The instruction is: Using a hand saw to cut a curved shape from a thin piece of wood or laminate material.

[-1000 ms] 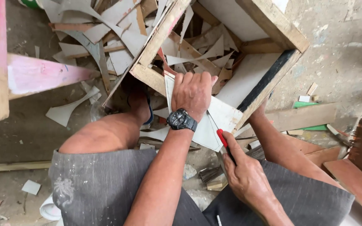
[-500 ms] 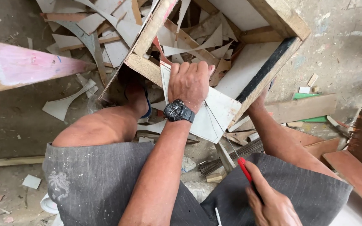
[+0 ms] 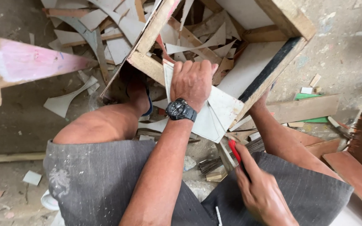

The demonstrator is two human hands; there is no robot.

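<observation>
The left hand (image 3: 193, 79) lies palm down at the centre of the frame, fingers curled over the top edge of a stack of white sheets (image 3: 221, 111) and pressing it against a wooden frame (image 3: 149, 67). The grip is closed on the stack; a black watch (image 3: 181, 110) sits on the wrist just below. The sheets fan out to the lower right of the hand, their corners pointing toward the bottom of the frame.

The right hand (image 3: 262, 194) is at the lower right, fingers wrapped around a red-handled tool (image 3: 234, 151) that points up and left toward the lower corner of the sheets. Its tip is near the stack, but I cannot tell whether it touches. The hand is blurred.

The wooden frame runs diagonally from the upper centre to the right, with a white panel (image 3: 248, 67) and a black strip (image 3: 269, 73) inside it. Behind it, at the top of the frame, lies a heap of white offcuts (image 3: 118, 33) and thin wooden strips. A pink-painted board (image 3: 30, 62) crosses the upper left.

The person squats in grey shorts (image 3: 97, 180), bare knees on either side of the arms. A foot in a blue sandal (image 3: 141, 98) stands just left of the sheets, under the frame. Reddish-brown boards (image 3: 357, 167) lie at the right edge on the concrete floor (image 3: 348, 46), and a bundle of thin dark rods (image 3: 214, 163) rests between the legs, just below the tool.
</observation>
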